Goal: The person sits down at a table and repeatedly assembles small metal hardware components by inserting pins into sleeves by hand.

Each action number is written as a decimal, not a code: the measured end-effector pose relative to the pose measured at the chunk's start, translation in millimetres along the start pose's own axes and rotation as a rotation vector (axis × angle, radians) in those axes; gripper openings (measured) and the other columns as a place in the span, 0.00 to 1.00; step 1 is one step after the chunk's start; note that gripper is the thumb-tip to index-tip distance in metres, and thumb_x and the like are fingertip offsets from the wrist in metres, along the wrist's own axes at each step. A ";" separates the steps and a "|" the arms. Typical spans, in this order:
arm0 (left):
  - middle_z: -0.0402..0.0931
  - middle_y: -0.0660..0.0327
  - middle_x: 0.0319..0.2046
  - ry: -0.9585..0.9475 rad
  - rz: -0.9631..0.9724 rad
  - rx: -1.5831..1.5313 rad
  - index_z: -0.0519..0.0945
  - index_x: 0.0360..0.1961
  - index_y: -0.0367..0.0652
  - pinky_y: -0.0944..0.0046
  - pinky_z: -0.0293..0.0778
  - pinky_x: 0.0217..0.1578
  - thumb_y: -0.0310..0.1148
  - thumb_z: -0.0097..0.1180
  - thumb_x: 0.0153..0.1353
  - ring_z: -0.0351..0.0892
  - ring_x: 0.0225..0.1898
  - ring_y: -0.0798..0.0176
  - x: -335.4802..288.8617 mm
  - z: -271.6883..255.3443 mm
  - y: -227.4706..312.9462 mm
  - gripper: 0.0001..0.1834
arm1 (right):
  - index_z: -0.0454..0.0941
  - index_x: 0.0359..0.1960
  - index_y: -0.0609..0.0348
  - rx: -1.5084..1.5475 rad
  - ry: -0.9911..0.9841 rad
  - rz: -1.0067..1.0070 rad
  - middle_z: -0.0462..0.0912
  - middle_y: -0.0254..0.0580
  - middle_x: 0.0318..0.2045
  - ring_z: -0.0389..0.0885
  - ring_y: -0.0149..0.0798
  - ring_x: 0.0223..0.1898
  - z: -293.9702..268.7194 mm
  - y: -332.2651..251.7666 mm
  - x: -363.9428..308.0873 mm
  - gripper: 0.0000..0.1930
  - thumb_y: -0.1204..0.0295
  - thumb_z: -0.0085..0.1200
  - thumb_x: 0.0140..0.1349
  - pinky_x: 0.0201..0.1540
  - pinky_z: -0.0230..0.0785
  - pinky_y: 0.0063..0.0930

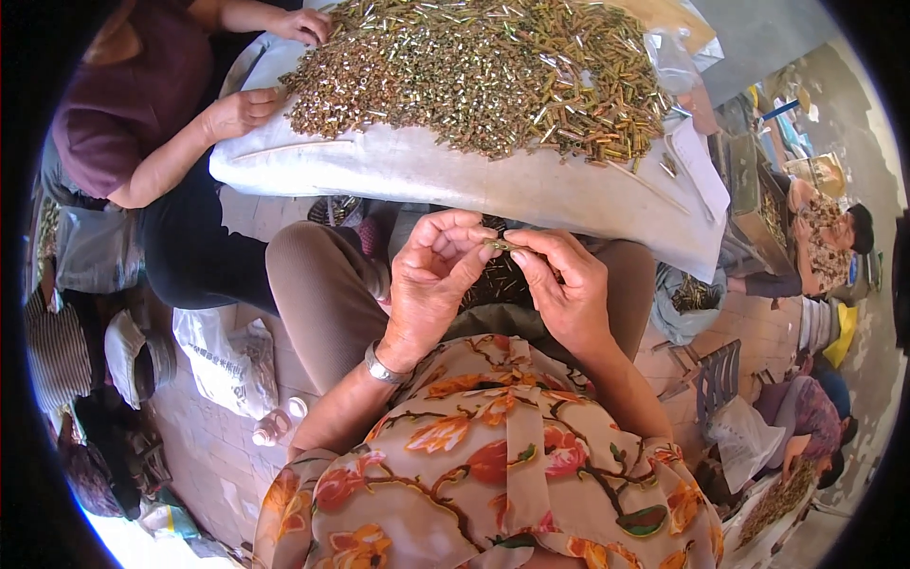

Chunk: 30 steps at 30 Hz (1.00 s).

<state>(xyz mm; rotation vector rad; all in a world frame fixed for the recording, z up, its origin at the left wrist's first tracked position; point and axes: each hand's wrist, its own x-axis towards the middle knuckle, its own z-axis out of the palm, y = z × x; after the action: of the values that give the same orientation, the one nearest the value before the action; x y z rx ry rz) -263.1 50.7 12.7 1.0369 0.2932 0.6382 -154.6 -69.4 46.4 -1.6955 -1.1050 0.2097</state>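
My left hand (431, 284) and my right hand (567, 289) meet in front of my torso, above my lap. Thumb and forefinger of each pinch a small gold-coloured metal fastener (502, 246) between them; its exact kind is too small to make out. A silvery watch (382, 365) circles my left wrist. Just beyond my hands, a white-covered table (417, 175) bears a wide heap of small metal fasteners (455, 76), nut-like pieces at the left and longer tube- or bolt-like ones at the right. Below my fingers, more dark metal pieces (498, 284) show between my knees.
At the table's left, a co-worker's hands (242, 112) touch the heap's edge. Thin sticks (654, 185) lie on the cover. On the right stands a lined container (692, 296) of metal pieces. White bags (226, 360) and a bottle (271, 427) rest on the left floor. Other people sit farther right.
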 end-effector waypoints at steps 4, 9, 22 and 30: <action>0.77 0.61 0.43 0.015 0.076 0.079 0.71 0.49 0.36 0.72 0.72 0.50 0.14 0.54 0.59 0.76 0.46 0.72 -2.5 1.9 -0.6 0.17 | 0.79 0.43 0.61 0.012 0.048 0.016 0.80 0.44 0.33 0.79 0.32 0.29 5.3 1.9 -6.0 0.10 0.82 0.56 0.59 0.32 0.70 0.22; 0.77 0.60 0.43 -0.019 0.110 0.141 0.70 0.49 0.36 0.72 0.72 0.50 0.14 0.54 0.59 0.76 0.46 0.72 -3.2 1.3 0.2 0.17 | 0.79 0.42 0.62 0.075 0.052 0.083 0.81 0.44 0.33 0.79 0.32 0.30 5.0 5.2 -8.9 0.10 0.82 0.56 0.59 0.33 0.71 0.21; 0.78 0.62 0.32 -0.661 -0.445 -0.063 0.81 0.38 0.35 0.70 0.78 0.37 0.22 0.64 0.54 0.80 0.33 0.70 17.0 -20.7 26.8 0.10 | 0.79 0.40 0.65 0.817 -0.583 0.457 0.78 0.33 0.25 0.64 0.18 0.16 -29.2 14.2 -4.8 0.08 0.74 0.52 0.65 0.17 0.54 0.14; 0.79 0.63 0.32 -0.510 -0.459 -0.098 0.79 0.44 0.38 0.73 0.76 0.33 0.24 0.60 0.58 0.77 0.29 0.72 27.5 -17.0 -8.1 0.11 | 0.76 0.36 0.61 1.218 -0.387 0.702 0.74 0.35 0.22 0.62 0.20 0.14 -19.3 46.2 -13.3 0.09 0.67 0.52 0.65 0.15 0.50 0.14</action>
<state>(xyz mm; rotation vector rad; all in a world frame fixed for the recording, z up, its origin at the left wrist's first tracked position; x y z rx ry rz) -247.4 76.8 -0.8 0.9587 0.0443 -0.0328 -124.2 -93.1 11.8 -0.8295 -0.3626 1.3860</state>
